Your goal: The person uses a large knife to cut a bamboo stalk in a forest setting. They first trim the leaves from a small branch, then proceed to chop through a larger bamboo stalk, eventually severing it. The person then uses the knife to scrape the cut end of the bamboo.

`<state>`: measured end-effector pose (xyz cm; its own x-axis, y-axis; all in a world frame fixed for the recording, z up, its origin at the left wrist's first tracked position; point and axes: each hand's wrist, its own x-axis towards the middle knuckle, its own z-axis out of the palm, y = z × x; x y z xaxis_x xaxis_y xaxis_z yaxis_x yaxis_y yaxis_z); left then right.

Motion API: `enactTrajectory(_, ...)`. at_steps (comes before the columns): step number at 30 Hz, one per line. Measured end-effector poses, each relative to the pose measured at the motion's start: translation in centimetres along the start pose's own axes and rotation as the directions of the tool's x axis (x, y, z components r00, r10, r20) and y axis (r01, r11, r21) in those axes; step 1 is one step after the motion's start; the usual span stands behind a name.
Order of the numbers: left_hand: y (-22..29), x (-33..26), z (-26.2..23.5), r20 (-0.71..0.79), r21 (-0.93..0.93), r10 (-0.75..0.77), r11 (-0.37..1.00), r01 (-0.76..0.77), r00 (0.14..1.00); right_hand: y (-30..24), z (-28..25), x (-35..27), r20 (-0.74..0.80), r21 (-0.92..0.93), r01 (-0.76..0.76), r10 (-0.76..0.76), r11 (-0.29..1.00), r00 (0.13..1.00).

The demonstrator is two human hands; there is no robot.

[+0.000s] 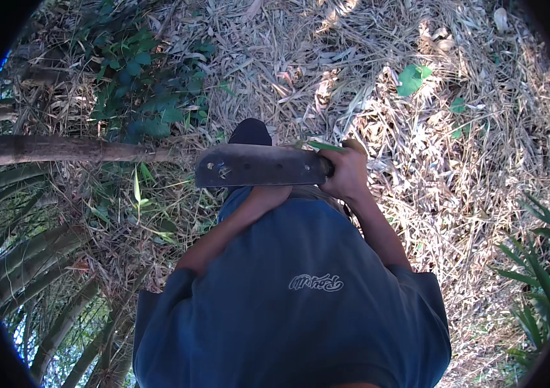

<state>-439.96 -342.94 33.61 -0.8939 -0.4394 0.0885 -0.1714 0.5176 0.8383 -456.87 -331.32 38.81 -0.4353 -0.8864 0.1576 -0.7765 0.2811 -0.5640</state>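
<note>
A machete [259, 165] with a broad dark blade lies level across the front of my body, its blade pointing left. My right hand [347, 173] is closed around its handle [354, 146]. Beside the right thumb, a narrow green strip [322, 146], like a leaf or a piece of stem, shows along the blade's upper edge. My left hand [271, 195] is mostly behind the blade; only the part near the wrist shows below it, and the fingers are hidden. Beyond the blade, a dark shoe [250, 132] sticks out on the ground.
Dry leaves and straw-like litter [462, 161] cover the ground. A brown pole or trunk [62, 150] lies at the left, above several thick stalks [62, 323]. Green leafy plants [136, 71] grow at the far left, and long-leaved ones [540, 278] at the right edge.
</note>
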Motion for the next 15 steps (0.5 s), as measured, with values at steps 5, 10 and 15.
enactTrajectory(5,-5.3,10.4,-4.2,0.275,-0.122,-0.169,0.970,0.208,0.947,3.0,2.3,10.2,-0.019,-0.041,0.010,-0.011,0.999,1.000)
enactTrajectory(10,-10.6,22.7,-11.7,-0.070,-0.259,-0.055,0.965,0.035,0.996,4.5,4.6,26.9,-0.113,-0.069,0.161,-0.168,0.985,0.979)
enactTrajectory(15,-12.7,36.0,-22.5,-0.330,0.013,0.209,0.976,-0.216,0.921,3.8,3.1,44.6,-0.073,-0.111,0.288,-0.297,0.951,0.952)
